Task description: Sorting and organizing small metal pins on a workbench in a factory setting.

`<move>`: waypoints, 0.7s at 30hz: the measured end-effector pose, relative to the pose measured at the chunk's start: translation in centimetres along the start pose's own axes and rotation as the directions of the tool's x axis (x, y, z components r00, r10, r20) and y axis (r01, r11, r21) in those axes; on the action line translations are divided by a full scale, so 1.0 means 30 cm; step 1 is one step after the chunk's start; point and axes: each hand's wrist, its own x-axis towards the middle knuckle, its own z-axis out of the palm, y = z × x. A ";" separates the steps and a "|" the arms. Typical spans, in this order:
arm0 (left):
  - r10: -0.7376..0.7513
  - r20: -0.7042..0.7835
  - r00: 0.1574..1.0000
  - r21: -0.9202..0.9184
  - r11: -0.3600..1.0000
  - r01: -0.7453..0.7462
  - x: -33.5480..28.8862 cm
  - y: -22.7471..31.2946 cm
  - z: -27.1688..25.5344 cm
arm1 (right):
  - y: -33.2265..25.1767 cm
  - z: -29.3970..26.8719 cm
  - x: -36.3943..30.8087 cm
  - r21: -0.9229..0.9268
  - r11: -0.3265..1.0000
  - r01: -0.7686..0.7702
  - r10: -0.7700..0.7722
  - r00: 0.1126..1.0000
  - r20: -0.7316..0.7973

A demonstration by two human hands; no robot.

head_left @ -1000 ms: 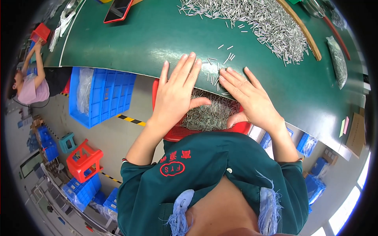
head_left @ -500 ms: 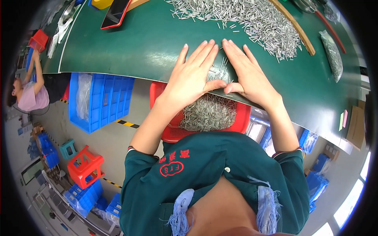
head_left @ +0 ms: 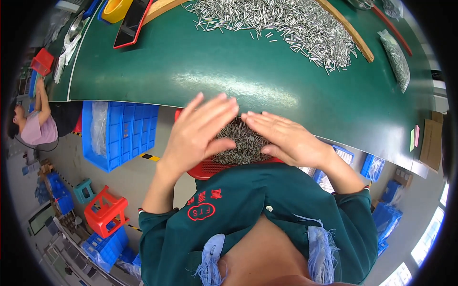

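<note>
Landmark: red mesh basket [head_left: 206,168], held below the near edge of the green worktop [head_left: 200,71], over the person's lap.

Left hand [head_left: 196,136]: flat, fingers spread wide, palm down over the left part of the basket; fingertips reach the worktop edge above it. Grips nothing.

Right hand [head_left: 286,139]: flat, fingers together and extended, palm down over the right part of the basket; fingertips nearly meet those of the left hand. Grips nothing.

Heap of short metal pins [head_left: 241,143]: lies inside the basket, visible in the gap between and beneath both hands. Whether the palms touch the pins, cannot tell.

Large loose pile of pins [head_left: 286,26]: on the worktop, well beyond the basket, at the far side. Wooden strip [head_left: 350,33] borders it on the right.

Clear bag of pins [head_left: 398,59]: far right of the basket, on the worktop.

Blue crates [head_left: 119,133]: left of the basket, on the floor. Red stool [head_left: 107,214]: lower left.
</note>
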 end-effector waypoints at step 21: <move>-0.013 -0.147 0.989 0.283 0.958 0.055 0.421 -0.248 0.241 | 0.300 -0.190 0.223 -0.643 0.737 -0.210 -0.094 0.909 -0.405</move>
